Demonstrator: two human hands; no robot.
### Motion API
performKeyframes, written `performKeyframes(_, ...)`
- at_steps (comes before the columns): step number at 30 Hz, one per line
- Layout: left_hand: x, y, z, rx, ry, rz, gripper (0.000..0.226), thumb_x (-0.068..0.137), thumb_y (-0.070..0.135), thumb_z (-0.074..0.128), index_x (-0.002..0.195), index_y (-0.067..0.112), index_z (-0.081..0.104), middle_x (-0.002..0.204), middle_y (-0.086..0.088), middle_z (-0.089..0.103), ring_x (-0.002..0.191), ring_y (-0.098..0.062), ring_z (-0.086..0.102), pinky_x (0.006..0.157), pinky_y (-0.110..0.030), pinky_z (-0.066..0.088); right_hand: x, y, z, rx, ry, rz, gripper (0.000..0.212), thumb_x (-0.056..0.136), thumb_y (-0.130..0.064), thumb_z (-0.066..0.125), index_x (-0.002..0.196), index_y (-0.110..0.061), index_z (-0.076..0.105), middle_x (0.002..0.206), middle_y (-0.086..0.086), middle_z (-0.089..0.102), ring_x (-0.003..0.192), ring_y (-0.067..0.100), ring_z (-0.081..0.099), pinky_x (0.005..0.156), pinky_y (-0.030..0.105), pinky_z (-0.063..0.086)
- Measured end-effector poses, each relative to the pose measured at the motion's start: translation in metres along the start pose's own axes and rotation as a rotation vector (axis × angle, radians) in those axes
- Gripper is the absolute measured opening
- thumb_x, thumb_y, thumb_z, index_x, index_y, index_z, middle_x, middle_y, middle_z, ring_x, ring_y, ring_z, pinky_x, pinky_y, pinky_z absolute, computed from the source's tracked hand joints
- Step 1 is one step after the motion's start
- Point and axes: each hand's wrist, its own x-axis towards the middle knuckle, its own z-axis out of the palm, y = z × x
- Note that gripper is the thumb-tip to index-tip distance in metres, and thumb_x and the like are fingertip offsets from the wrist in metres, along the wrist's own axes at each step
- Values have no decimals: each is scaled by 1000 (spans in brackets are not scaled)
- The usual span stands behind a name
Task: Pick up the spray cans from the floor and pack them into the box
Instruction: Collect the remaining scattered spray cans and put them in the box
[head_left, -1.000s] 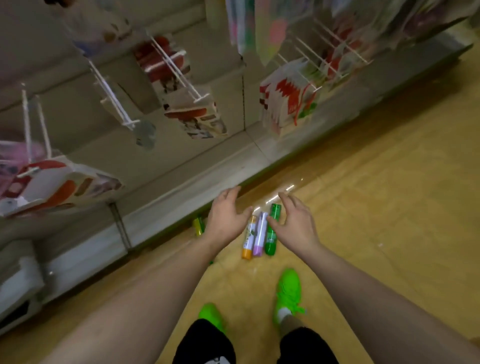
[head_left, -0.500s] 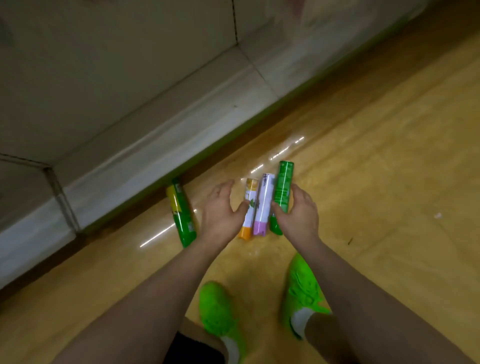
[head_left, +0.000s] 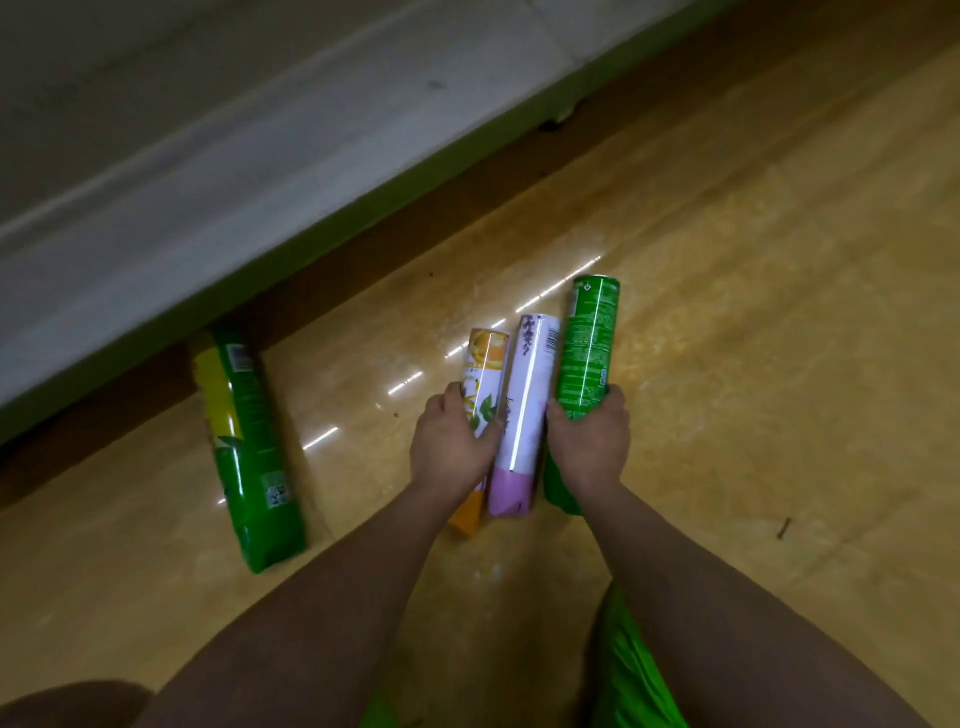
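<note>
Three spray cans lie side by side on the yellow floor. The orange-capped can (head_left: 485, 364) is on the left, the purple-capped can (head_left: 524, 415) in the middle, the green can (head_left: 589, 343) on the right. My left hand (head_left: 452, 447) grips the orange-capped can around its lower half. My right hand (head_left: 589, 447) grips the green can near its cap end. The purple can is squeezed between the two. A fourth can, green and yellow (head_left: 247, 441), lies apart to the left. No box is in view.
A grey shelf base (head_left: 270, 171) with a green lower edge runs diagonally across the top, a dark gap beneath it. The green and yellow can's far end lies close to that base. My bright green shoes (head_left: 634, 670) show at the bottom edge.
The view has dropped much closer to the floor. Both hands, spread beside the cans before, have closed around the outer two cans.
</note>
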Motion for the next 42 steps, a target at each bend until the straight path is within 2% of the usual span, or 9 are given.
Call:
performKeyframes(4, -1, 5, -5, 5, 24, -38, 55, 76, 52, 66, 116, 15, 58, 103, -10, 65, 96, -32, 61, 74, -34, 44, -1, 3, -7, 73, 16, 28, 70, 58, -61, 67, 110, -16, 60, 94, 7, 68, 85, 31, 66, 75, 41, 55)
performKeyframes(8, -36, 35, -49, 30, 47, -61, 49, 79, 41, 70, 117, 12, 58, 101, -14, 63, 96, -34, 58, 74, -35, 42, -30, -23, -57, 114, -40, 88, 47, 69, -45, 75, 103, -14, 63, 87, 4, 69, 78, 28, 66, 70, 34, 52)
performKeyframes(16, -154, 183, -198, -67, 30, -30, 38, 76, 40, 66, 107, 19, 64, 86, 0, 64, 81, -23, 58, 66, -30, 40, -131, -123, -223, 347, -126, 199, 36, 86, -35, 64, 110, -8, 59, 97, 10, 67, 90, 32, 64, 81, 40, 52)
performKeyframes(20, -220, 262, -275, -206, -26, -67, 33, 81, 40, 65, 106, 19, 69, 91, -3, 72, 87, -24, 67, 73, -31, 50, -189, -178, -324, 444, -162, 210, 51, 82, -56, 68, 104, -11, 57, 95, 7, 65, 84, 24, 63, 78, 37, 52)
performKeyframes(22, -251, 300, -313, -276, -46, -65, 28, 87, 36, 60, 106, 17, 68, 93, -5, 71, 89, -26, 67, 73, -32, 50, -218, -205, -373, 437, -177, 168, 70, 63, -73, 73, 101, -15, 61, 91, 4, 67, 81, 21, 67, 75, 38, 56)
performKeyframes(26, -311, 367, -390, -367, -93, -64, 35, 86, 41, 54, 96, 10, 66, 97, -12, 70, 81, -26, 64, 70, -34, 50, -275, -252, -465, 358, -152, 65, 70, 53, -63, 81, 101, -16, 61, 92, 4, 69, 83, 24, 69, 78, 44, 59)
performKeyframes(30, -369, 422, -466, -372, -53, 88, 39, 75, 46, 78, 96, 16, 65, 84, -2, 69, 72, -15, 64, 54, -24, 46, -332, -303, -539, 369, -113, -31, 61, 59, -54, 84, 102, -16, 63, 94, 6, 69, 83, 25, 69, 79, 44, 59)
performKeyframes(34, -424, 457, -526, -300, 52, 217, 55, 66, 41, 87, 109, 15, 66, 100, -5, 70, 91, -24, 67, 77, -35, 55, -384, -349, -592, 434, -110, -177, 75, 48, -62, 82, 103, -15, 62, 96, 7, 69, 86, 27, 69, 80, 47, 59)
performKeyframes(42, -504, 471, -601, -430, 345, 239, 49, 72, 36, 82, 111, 14, 64, 104, -8, 69, 91, -24, 67, 80, -37, 58, -446, -410, -638, 479, -329, -478, 71, 58, -51, 89, 111, -13, 60, 98, 8, 69, 86, 25, 70, 81, 46, 59)
